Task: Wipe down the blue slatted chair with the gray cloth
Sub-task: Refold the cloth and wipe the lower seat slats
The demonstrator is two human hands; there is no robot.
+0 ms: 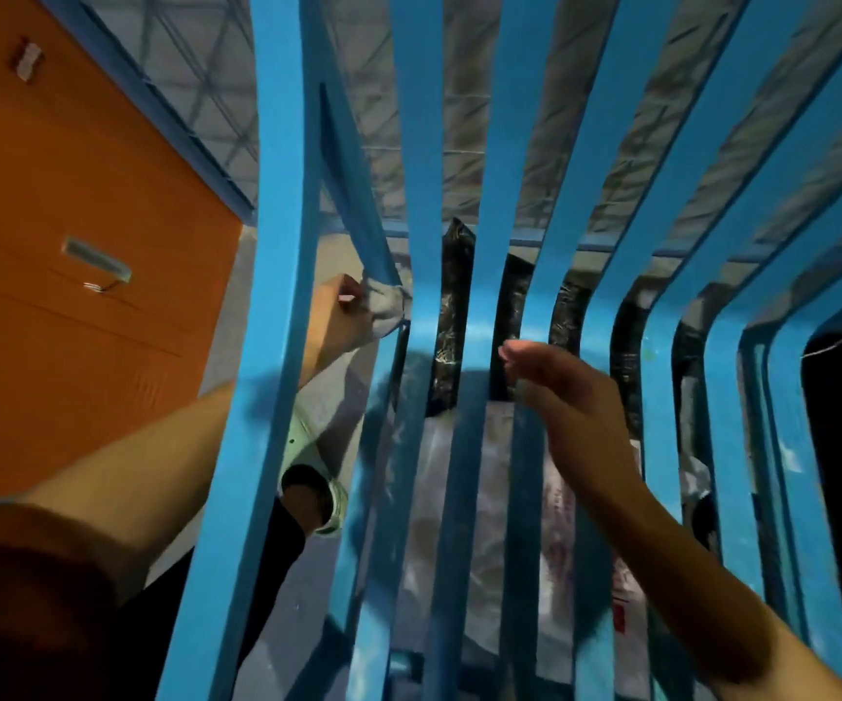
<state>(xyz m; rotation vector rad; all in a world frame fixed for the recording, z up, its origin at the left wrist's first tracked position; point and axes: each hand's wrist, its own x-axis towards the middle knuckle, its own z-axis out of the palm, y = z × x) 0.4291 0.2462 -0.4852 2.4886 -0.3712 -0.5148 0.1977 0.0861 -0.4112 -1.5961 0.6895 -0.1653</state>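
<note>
No readable text anywhere. A white bag (510, 498) seen through the chair's slats has red print on it, too blurred to read. A small tag (29, 58) on the orange cabinet (80, 194) left of the chair is also illegible.

The blue slatted chair (282, 245) fills most of the view, very close to the camera, with its slats running top to bottom and bending at a crossbar mid-frame.

The left hand (345, 316) is behind the chair's leftmost wide slat. Its fingers are curled and pinch the gray cloth (386, 303). The cloth is bunched against the lower end of a thin blue strut (353, 194) of the chair, just left of the second slat, and is partly hidden by the slats.

The right hand (575, 402) is in front of the chair's middle slats, just below the crossbar. Its fingers are loose and mostly straight, close together, and it holds nothing. Can't tell if the fingertips touch a slat.

Black plastic bags (454, 306) show through the chair's slats, above the white bag. A pale shoe (318, 493) is on the gray floor (328, 397) seen between the chair's left slats. The orange cabinet has a metal handle (98, 265). A wire mesh panel with a blue frame (181, 68) sits beyond the top of the chair.
</note>
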